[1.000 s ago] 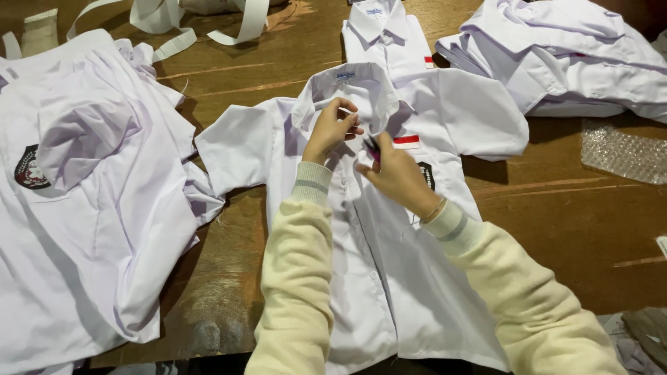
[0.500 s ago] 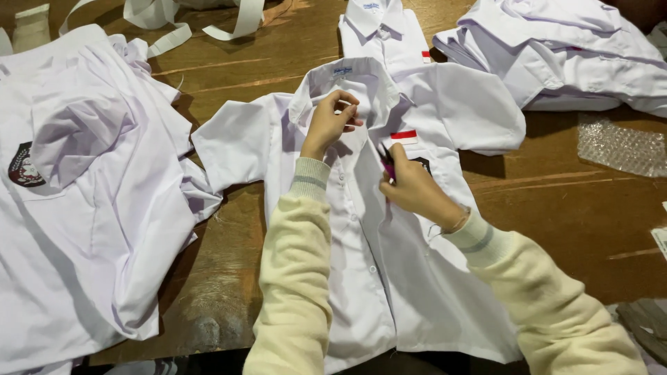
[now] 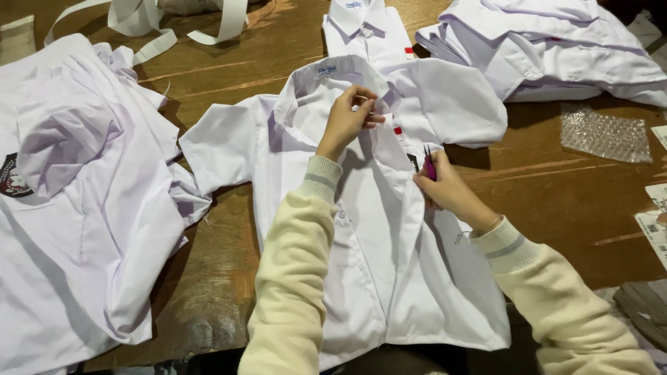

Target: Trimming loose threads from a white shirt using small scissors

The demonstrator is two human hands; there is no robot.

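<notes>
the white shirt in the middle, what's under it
Under the white shirt the brown wooden table shows around its edges. The left hand pinches its collar; the right hand rests on its front holding small pink snips. Anything beneath the cloth is covered.

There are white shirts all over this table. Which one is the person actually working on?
The shirt spread flat in the middle, collar away from the person. The left hand pinches its collar; the right hand, holding a small pink tool, rests on its chest. The others lie untouched.

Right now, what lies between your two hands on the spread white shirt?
In the head view, only the white shirt's buttoned front lies between the left hand, pinching the collar, and the right hand, gripping a small pink tool.
</notes>
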